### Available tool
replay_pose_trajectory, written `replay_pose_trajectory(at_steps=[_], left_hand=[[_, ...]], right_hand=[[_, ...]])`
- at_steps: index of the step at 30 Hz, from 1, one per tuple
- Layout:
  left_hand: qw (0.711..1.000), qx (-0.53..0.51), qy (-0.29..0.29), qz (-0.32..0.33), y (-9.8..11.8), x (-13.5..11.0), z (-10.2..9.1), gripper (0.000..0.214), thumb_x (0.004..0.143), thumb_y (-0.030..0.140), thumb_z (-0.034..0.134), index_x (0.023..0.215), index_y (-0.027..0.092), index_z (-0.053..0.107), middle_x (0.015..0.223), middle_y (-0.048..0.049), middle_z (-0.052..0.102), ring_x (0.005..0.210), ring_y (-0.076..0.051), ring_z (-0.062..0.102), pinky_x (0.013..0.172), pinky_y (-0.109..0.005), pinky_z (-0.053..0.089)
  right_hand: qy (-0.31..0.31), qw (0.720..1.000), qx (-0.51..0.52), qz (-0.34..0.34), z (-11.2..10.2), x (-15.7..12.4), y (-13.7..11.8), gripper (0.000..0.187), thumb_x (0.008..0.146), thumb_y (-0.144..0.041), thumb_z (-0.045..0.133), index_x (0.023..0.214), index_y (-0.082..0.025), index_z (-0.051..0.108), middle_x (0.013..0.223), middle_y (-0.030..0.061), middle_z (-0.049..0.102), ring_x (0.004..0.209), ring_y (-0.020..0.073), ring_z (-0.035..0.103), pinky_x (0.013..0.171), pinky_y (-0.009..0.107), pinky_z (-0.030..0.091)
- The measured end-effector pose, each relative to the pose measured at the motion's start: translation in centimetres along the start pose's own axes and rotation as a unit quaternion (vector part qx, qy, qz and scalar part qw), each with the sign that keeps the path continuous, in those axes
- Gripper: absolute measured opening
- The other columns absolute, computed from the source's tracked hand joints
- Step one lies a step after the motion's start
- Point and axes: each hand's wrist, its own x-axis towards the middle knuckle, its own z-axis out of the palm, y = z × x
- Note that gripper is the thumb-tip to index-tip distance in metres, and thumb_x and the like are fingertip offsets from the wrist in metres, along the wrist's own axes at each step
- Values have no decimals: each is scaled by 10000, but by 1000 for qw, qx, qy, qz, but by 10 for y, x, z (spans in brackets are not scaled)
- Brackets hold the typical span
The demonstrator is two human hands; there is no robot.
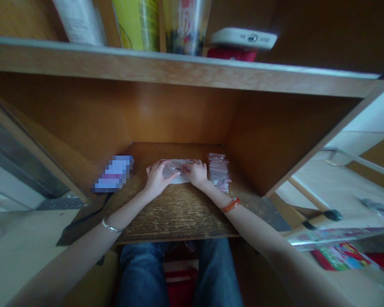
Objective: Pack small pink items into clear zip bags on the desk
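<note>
A small clear plastic bag (176,171) lies on the wooden desk (179,213) between both hands. My left hand (156,177) rests on its left part, fingers curled over it. Pinching the bag's right end is my right hand (196,172), fingers pressed together. A silver bangle sits on my left wrist and an orange bracelet on my right. What the bag holds is too blurred to make out.
A stack of clear zip bags (219,170) lies just right of my right hand. A blurred-out flat object (113,174) lies at the left. A shelf (179,68) overhead carries bottles and a white device. Wooden walls close in the desk.
</note>
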Motion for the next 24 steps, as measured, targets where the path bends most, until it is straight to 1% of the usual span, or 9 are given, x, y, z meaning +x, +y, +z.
replay_pose_trajectory(at_steps=[5, 9, 13, 15, 16, 18, 21, 22, 24], left_hand=[[1000, -6, 0, 2, 1, 0, 0, 392, 763, 403, 706, 1087, 239, 558, 1131, -57, 647, 1081, -255, 582, 921, -410, 383], [1000, -12, -12, 2, 3, 0, -1, 386, 758, 391, 710, 1082, 244, 559, 1153, -58, 638, 1091, -257, 578, 926, -417, 385], [1000, -20, -20, 9, 4, 0, -1, 389, 758, 388, 710, 1088, 248, 558, 1126, -51, 649, 1074, -251, 584, 919, -409, 391], [1000, -18, -21, 9, 3, 0, -1, 389, 758, 391, 711, 1085, 244, 560, 1122, -52, 652, 1071, -251, 586, 915, -405, 393], [1000, -15, -22, 8, 3, 0, -1, 387, 759, 392, 710, 1085, 244, 561, 1128, -52, 651, 1073, -252, 585, 914, -405, 393], [1000, -12, -20, 10, 2, 0, -1, 381, 763, 394, 706, 1082, 246, 561, 1137, -54, 648, 1079, -253, 583, 915, -401, 392], [1000, -10, -9, 15, 1, 0, -1, 378, 772, 389, 698, 1088, 239, 555, 1142, -58, 645, 1087, -249, 579, 917, -398, 388], [1000, -11, -6, 13, 1, 0, -1, 376, 774, 382, 696, 1089, 234, 553, 1144, -61, 645, 1089, -249, 579, 918, -398, 386], [1000, -10, -7, 4, 0, 0, -1, 366, 781, 353, 689, 1095, 226, 552, 1155, -66, 643, 1092, -249, 578, 924, -403, 381]], right_hand=[[7, 999, 30, 39, 2, 2, 1, 198, 844, -355, 575, 934, -235, 706, 1104, 86, 626, 1084, 254, 524, 895, 388, 399], [6, 996, 54, 66, 3, 4, 1, 201, 818, -358, 599, 927, -227, 707, 1097, 102, 620, 1089, 273, 519, 900, 409, 404], [8, 994, 73, 86, 4, 6, 2, 180, 814, -314, 595, 905, -223, 721, 1084, 104, 627, 1079, 282, 527, 898, 420, 412], [29, 991, 97, 93, 3, 7, 1, 177, 821, -296, 585, 904, -220, 722, 1078, 96, 634, 1071, 278, 534, 900, 423, 415], [51, 988, 116, 92, 3, 7, 1, 175, 828, -290, 580, 904, -219, 720, 1080, 89, 636, 1068, 271, 537, 906, 421, 415], [112, 978, 165, 66, 1, 6, 0, 170, 842, -284, 571, 897, -210, 714, 1070, 78, 641, 1055, 248, 544, 922, 405, 413], [200, 953, 227, -28, -1, 1, -3, 180, 865, -292, 555, 885, -188, 700, 1043, 80, 633, 1050, 214, 548, 945, 367, 408], [215, 945, 238, -59, -2, -2, -5, 190, 873, -301, 547, 892, -185, 696, 1049, 83, 625, 1059, 210, 544, 949, 362, 408], [220, 937, 249, -113, -2, -6, -8, 208, 881, -334, 542, 919, -193, 690, 1087, 80, 606, 1083, 208, 533, 956, 365, 405]])
